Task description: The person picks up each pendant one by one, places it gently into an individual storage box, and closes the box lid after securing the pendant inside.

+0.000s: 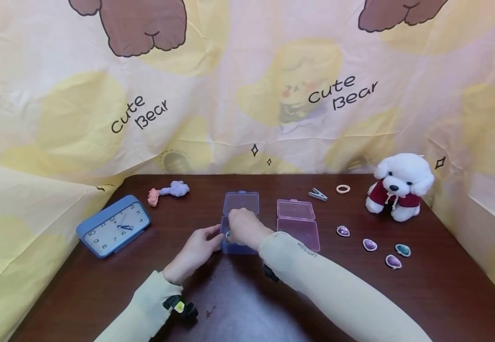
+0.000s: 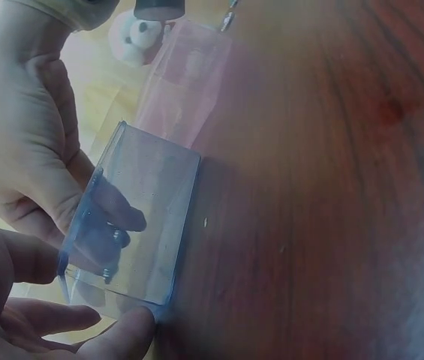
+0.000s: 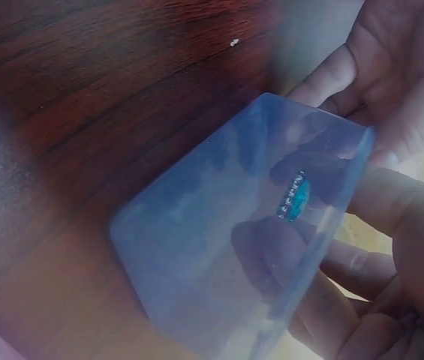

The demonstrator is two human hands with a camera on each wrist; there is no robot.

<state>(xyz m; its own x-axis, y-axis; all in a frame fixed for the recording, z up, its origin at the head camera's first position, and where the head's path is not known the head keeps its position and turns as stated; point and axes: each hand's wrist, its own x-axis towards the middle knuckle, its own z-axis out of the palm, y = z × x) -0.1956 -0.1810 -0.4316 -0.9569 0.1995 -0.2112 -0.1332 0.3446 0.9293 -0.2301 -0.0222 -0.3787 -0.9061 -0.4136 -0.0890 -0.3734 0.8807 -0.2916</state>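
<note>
A clear blue plastic box (image 1: 239, 249) lies on the table with its lid (image 1: 241, 201) folded back. At its left end my left hand (image 1: 198, 249) holds the wall, thumb near the rim and fingers along the outside, as the left wrist view shows. My right hand (image 1: 247, 229) reaches down into the box from above. Through the clear wall in the right wrist view, its fingers (image 3: 260, 255) pinch a teal gem (image 3: 294, 196) with a beaded edge. To the right stands an open pink plastic box (image 1: 299, 232).
Three purple gems (image 1: 369, 245) and another teal gem (image 1: 403, 250) lie at the right. A clip (image 1: 317, 194), a ring (image 1: 343, 189) and a white plush dog (image 1: 398, 187) stand behind them. On the left are a blue clock (image 1: 115, 227) and a fluffy pink-and-purple item (image 1: 174, 189).
</note>
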